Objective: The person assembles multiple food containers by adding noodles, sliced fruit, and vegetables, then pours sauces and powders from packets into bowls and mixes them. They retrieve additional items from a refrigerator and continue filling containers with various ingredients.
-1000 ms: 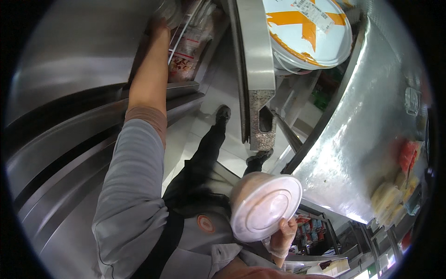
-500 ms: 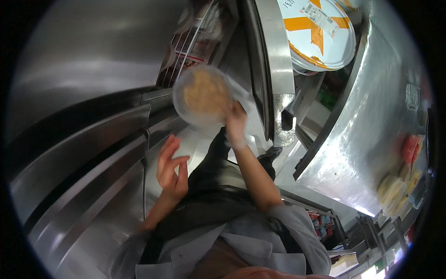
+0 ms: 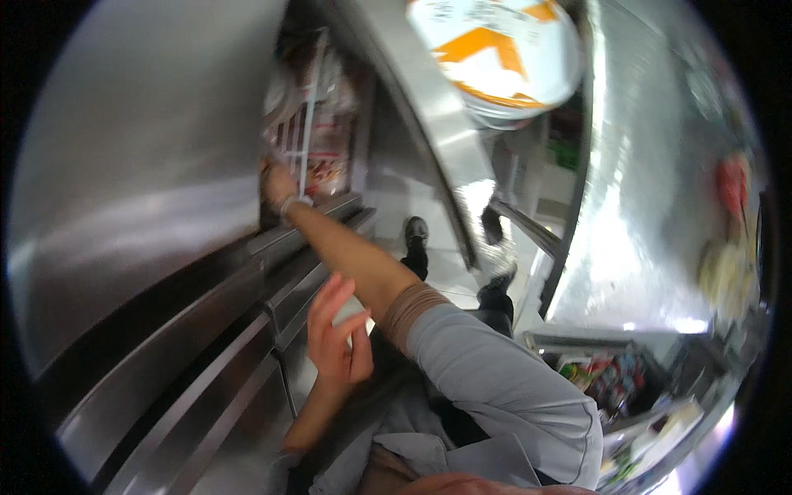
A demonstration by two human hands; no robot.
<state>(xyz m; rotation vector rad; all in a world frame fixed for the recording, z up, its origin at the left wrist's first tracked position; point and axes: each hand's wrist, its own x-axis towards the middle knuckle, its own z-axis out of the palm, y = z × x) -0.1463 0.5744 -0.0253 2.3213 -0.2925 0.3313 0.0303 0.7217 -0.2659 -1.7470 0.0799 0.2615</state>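
Note:
My right arm stretches across to the left, and my right hand [image 3: 279, 186] is inside the open fridge compartment, beside a white wire rack [image 3: 310, 111]. Its fingers are blurred and partly hidden behind the steel edge, so what they hold, if anything, does not show. Packages with red and white print [image 3: 326, 169] lie behind the wire. My left hand [image 3: 337, 340] hovers empty below my right forearm, fingers apart and loosely bent. The steel fridge door [image 3: 441, 115] stands swung open to the right of the compartment.
A large white bucket [image 3: 503, 54] with orange tape on its lid is beyond the door. A steel worktop [image 3: 635, 206] runs along the right, with a red package [image 3: 733, 186] near its far edge. Steel drawer fronts [image 3: 194, 363] fill the lower left.
My right hand has swung left into the fridge compartment; the clear round tub of yellowish pieces it held is out of sight. My left hand has shifted slightly right and down. The view has turned.

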